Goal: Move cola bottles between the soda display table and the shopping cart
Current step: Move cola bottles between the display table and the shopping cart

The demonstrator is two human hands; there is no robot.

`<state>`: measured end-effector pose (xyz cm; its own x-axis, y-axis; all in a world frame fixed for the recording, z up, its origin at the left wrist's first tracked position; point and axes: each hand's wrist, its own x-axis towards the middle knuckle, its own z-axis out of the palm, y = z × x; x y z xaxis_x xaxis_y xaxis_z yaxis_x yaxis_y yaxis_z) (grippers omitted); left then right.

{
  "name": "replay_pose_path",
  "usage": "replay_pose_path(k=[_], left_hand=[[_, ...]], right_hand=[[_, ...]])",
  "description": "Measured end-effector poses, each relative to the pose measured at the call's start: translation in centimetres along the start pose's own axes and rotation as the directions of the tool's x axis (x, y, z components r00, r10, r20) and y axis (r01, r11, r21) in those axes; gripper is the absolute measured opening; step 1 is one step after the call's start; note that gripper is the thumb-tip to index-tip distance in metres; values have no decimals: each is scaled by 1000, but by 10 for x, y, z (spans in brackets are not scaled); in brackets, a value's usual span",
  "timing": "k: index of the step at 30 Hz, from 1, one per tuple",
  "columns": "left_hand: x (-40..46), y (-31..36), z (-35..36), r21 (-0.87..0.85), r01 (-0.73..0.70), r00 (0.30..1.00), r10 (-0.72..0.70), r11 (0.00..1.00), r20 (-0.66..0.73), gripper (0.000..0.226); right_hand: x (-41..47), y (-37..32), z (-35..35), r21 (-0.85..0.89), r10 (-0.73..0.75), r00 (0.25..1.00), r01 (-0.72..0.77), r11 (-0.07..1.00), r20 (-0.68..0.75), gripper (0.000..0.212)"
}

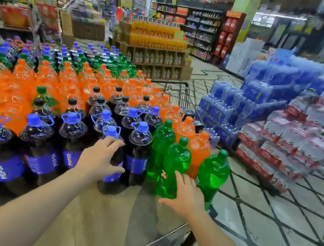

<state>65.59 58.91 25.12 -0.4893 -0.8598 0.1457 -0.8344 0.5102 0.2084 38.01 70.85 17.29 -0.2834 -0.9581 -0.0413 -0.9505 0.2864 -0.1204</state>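
Dark cola bottles with blue caps and blue labels stand in rows on the wooden display table (106,216). My left hand (98,157) wraps around the shoulder of the nearest cola bottle (109,180) at the front of the group, thumb on its right side. My right hand (185,195) is spread with relaxed fingers beside the base of a green soda bottle (174,163), holding nothing. The wire shopping cart (177,95) stands beyond the table's far right corner, mostly hidden by bottles.
Orange soda bottles (12,87) fill the table's left and middle; green bottles (213,170) stand along its right edge. Stacked packs of bottled water (266,110) sit on the floor to the right. A tiled aisle runs between them. Juice shelves (157,42) stand behind.
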Motion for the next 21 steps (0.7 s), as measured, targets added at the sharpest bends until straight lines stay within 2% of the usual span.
replay_pose_path(k=[6, 13, 21], left_hand=[[-14, 91, 0, 61, -116, 991, 111, 991, 81, 100], [-22, 219, 11, 111, -192, 978, 182, 975, 98, 105], [-9, 326, 8, 119, -261, 965, 258, 958, 47, 106]], right_hand=[[-31, 65, -26, 5, 20, 999, -20, 1000, -37, 120], [-77, 178, -68, 32, 79, 996, -78, 996, -38, 115], [-112, 303, -111, 23, 160, 987, -159, 987, -29, 114]])
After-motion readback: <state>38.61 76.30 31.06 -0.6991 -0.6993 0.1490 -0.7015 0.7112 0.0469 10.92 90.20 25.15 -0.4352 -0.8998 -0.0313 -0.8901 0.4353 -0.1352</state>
